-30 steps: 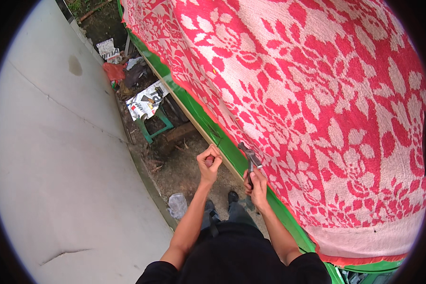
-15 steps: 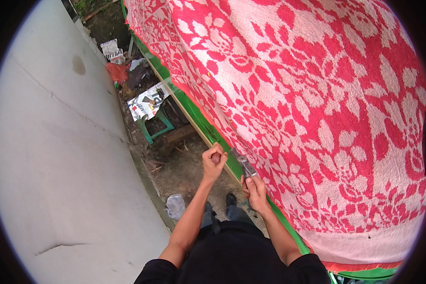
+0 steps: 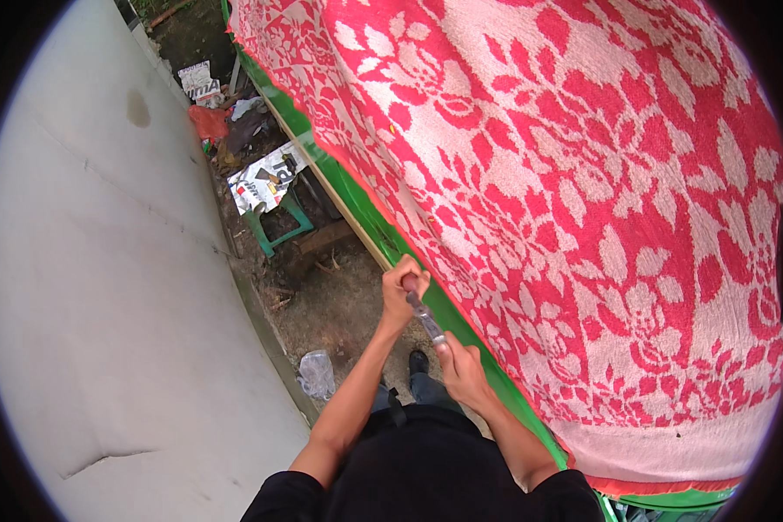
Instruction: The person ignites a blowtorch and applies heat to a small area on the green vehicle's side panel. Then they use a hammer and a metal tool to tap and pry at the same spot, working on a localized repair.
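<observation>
Toward the center of the head view, my left hand (image 3: 398, 297) is closed round a tool with a reddish handle (image 3: 410, 282), held upright at the green panel's pale wooden edge (image 3: 361, 235); its working end is hidden by the fist. My right hand (image 3: 463, 374) grips a metal hammer (image 3: 428, 321), whose head lies at the top of that handle, touching or nearly so. Just right of both hands run the green panel (image 3: 516, 393) and a red and white floral cloth (image 3: 583, 217) draped over it.
A pale wall (image 3: 104, 304) rises on the left. Along the narrow ground strip are a green plastic stool (image 3: 296, 222) under a printed white sheet (image 3: 252, 178), red and dark scraps (image 3: 207, 123) beyond it, and a crumpled clear bag (image 3: 317, 374) near my feet (image 3: 418, 364).
The hammer has come down and left from over the cloth's edge to the handle in my left hand. My left hand has shifted slightly up and right.
</observation>
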